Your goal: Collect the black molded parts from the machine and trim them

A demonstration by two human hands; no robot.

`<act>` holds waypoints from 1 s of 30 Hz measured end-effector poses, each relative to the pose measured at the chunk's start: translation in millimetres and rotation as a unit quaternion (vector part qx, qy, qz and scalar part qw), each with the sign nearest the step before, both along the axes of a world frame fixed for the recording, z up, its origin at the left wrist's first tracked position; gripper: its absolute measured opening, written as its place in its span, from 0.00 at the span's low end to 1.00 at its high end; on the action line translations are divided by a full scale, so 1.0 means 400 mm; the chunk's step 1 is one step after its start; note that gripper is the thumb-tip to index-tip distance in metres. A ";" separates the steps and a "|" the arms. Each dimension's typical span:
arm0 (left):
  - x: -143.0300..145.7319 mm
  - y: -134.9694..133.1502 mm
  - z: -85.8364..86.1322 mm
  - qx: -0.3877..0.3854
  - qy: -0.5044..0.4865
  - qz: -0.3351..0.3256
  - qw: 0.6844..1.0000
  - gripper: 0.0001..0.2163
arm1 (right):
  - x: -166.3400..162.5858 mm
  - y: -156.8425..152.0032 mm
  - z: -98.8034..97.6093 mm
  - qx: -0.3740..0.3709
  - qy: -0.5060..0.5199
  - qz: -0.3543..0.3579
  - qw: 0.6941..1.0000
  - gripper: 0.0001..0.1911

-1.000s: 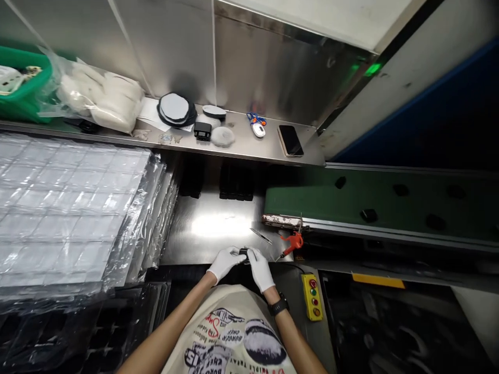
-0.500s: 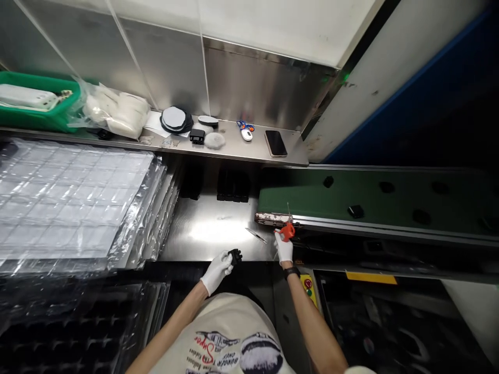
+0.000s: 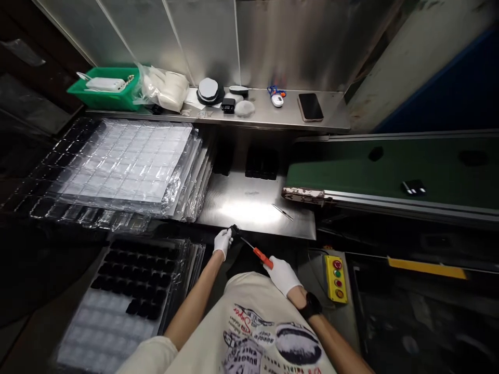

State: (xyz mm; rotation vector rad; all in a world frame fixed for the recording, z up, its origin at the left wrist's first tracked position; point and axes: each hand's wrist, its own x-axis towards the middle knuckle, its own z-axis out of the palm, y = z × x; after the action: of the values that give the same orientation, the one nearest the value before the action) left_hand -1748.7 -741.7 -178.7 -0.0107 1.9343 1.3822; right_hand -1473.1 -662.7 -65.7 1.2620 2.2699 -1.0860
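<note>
In white gloves, my left hand [image 3: 223,241] pinches a small black plastic part [image 3: 234,229] just off the front edge of the steel bench. My right hand [image 3: 284,274] is closed round the orange handle of a screwdriver [image 3: 262,256]. Its thin metal shaft points up and left, with the tip close to the black part; whether they touch, I cannot tell. A pair of metal tweezers [image 3: 282,212] lies on the bench [image 3: 241,210], beyond both hands. Farther back on it sit dark groups of black parts [image 3: 261,163].
A green conveyor belt [image 3: 343,166] carries several black pieces on the right. Clear plastic trays [image 3: 128,161] are stacked at left, above a partly filled tray [image 3: 109,322]. A phone [image 3: 311,107] and green bin [image 3: 105,98] occupy the shelf. A yellow button box [image 3: 336,279] stands right.
My right hand has come left and down from beside the conveyor, bringing the screwdriver to the black part. My left hand still holds that part. The view has swung, showing more of the left side.
</note>
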 end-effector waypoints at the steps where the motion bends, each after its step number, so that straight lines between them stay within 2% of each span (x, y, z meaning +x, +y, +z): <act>1: 0.007 -0.003 -0.007 -0.008 0.015 -0.008 1.000 0.15 | -0.001 -0.005 -0.002 0.002 -0.014 -0.003 1.000 0.12; 4: 0.030 -0.007 -0.023 -0.027 0.066 -0.032 0.997 0.14 | 0.004 -0.013 0.002 0.013 -0.038 -0.001 0.999 0.17; 12: 0.074 -0.022 -0.049 -0.044 0.144 -0.100 0.984 0.12 | 0.030 -0.033 0.035 0.018 -0.085 0.017 0.996 0.15; 18: 0.096 -0.048 -0.078 -0.045 0.176 -0.113 0.977 0.13 | 0.028 -0.042 0.055 0.025 -0.101 0.030 0.994 0.17; 24: 0.080 -0.078 -0.102 -0.063 0.198 -0.117 0.971 0.12 | 0.024 -0.042 0.071 0.023 -0.118 0.039 0.992 0.19; 30: 0.049 -0.111 -0.098 -0.074 0.231 -0.158 0.957 0.09 | 0.021 -0.027 0.089 0.009 -0.123 0.058 0.991 0.19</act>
State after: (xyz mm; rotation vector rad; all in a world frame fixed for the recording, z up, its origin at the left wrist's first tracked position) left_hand -1729.0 -786.0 -217.7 0.5733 2.2921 1.0858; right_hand -1464.6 -673.4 -30.0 1.1820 2.1415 -0.8210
